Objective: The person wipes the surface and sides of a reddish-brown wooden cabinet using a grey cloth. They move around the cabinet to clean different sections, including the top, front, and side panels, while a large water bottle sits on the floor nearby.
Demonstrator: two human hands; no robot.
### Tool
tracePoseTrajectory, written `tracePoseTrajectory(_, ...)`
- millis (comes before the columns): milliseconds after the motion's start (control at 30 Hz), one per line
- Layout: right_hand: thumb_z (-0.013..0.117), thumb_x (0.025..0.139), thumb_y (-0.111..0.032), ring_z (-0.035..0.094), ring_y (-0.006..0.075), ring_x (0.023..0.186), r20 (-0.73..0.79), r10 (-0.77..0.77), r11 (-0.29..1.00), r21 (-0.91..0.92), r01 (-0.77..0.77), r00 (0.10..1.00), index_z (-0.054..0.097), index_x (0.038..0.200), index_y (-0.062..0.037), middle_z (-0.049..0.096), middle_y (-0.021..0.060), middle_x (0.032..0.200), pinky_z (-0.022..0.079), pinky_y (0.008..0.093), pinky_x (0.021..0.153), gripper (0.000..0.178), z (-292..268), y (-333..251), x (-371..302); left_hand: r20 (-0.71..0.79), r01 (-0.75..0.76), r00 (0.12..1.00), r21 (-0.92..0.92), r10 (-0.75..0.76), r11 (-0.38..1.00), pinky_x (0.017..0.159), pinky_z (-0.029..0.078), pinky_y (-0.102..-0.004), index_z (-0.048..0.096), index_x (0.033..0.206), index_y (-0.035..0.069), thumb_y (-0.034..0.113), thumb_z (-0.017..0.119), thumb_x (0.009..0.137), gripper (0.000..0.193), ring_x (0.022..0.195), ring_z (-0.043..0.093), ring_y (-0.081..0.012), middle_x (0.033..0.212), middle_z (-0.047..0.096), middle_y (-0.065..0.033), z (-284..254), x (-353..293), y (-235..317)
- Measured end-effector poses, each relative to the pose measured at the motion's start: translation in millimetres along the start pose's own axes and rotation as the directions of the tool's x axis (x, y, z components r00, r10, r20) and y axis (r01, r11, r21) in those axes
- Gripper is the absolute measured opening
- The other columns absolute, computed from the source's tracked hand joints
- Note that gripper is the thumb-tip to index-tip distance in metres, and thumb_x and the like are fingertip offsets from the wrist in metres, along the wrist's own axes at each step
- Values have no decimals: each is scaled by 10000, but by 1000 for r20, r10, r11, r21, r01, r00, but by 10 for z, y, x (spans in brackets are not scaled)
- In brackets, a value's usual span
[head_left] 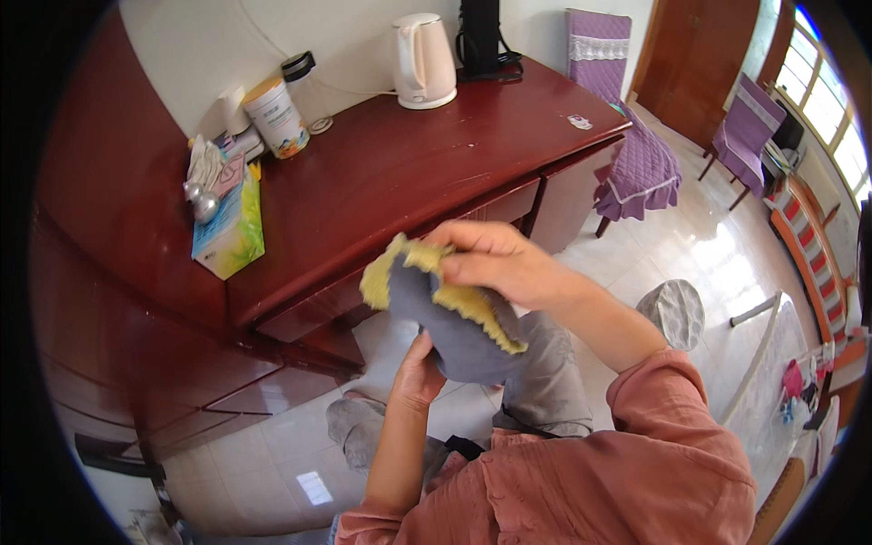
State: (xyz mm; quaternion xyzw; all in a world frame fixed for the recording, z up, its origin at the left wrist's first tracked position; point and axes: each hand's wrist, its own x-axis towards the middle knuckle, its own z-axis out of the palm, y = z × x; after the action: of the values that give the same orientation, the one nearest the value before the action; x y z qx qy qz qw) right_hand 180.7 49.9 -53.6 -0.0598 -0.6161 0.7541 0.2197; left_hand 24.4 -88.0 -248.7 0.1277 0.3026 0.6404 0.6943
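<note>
Held up between my hands, in front of the desk, is a soft grey cloth piece (468, 336) with ruffled yellow-green cloth along its edge; its exact kind does not show. My right hand (500, 263) grips the yellow-green cloth (377, 283) at the top, thumb and fingers pressed together. From below, my left hand (416, 374) holds the grey part, with the thumb at its lower left side. Some of the left fingers are hidden behind the cloth.
A dark red wooden desk (381, 173) carries a white kettle (423, 64), a can (277, 118), a tissue box (232, 227) and a black bag (481, 41). At its right stands a purple-covered chair (636, 150). A grey round stool (672, 313) is farther right.
</note>
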Motion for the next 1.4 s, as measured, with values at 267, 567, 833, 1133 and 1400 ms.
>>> tracePoseTrajectory(267, 684, 959, -85, 645, 89, 1011, -173, -166, 902, -425, 78, 971, 667, 1180, -19, 706, 15, 1068, 511, 272, 933, 231, -801, -288, 600, -123, -452, 802, 516, 585, 728, 1075, 426, -335, 626, 1279, 75, -2, 639, 919, 368, 1177, 578, -164, 1263, 643, -32, 591, -12, 1617)
tracePoseTrajectory(567, 602, 885, 30, 636, 111, 918, -240, -377, 683, -724, 94, 895, 713, 1181, -28, 721, 26, 979, 509, 287, 885, 321, -1379, -444, 1411, 476, -359, 354, 864, 805, -353, 942, 478, -289, 570, 1178, 52, -7, 706, 921, 297, 1007, 590, -152, 1096, 620, -37, 831, 337, 2683)
tracePoseTrajectory(833, 614, 822, 52, 606, 265, 1192, 103, -307, 20, -993, 114, 946, 724, 1058, -79, 618, 42, 1398, 471, 410, 1049, 291, -1523, 762, 736, 499, -151, 754, 765, 428, -626, 925, 502, -369, 636, 1273, 75, 16, 695, 855, 427, 1045, 644, -307, 1140, 635, -103, 35, 224, 2044)
tracePoseTrajectory(1133, 719, 862, -95, 636, 235, 938, 151, -144, 145, -974, 172, 978, 671, 904, -77, 616, 10, 1061, 526, 390, 796, 66, -1418, 469, 653, 327, -152, 759, 930, 563, -336, 810, 500, -336, 731, 1043, 34, 99, 687, 925, 141, 889, 632, -230, 963, 631, -78, 206, 259, 2256)
tracePoseTrajectory(1400, 854, 750, -158, 647, 254, 949, 100, -109, 223, -967, 122, 989, 605, 1032, -88, 546, 78, 1096, 538, 393, 764, 382, -1105, 450, 749, 32, -131, 770, 985, 637, 109, 571, 422, -238, 730, 1113, 43, 124, 635, 984, 180, 585, 499, -55, 783, 577, 26, 357, 519, 2669)
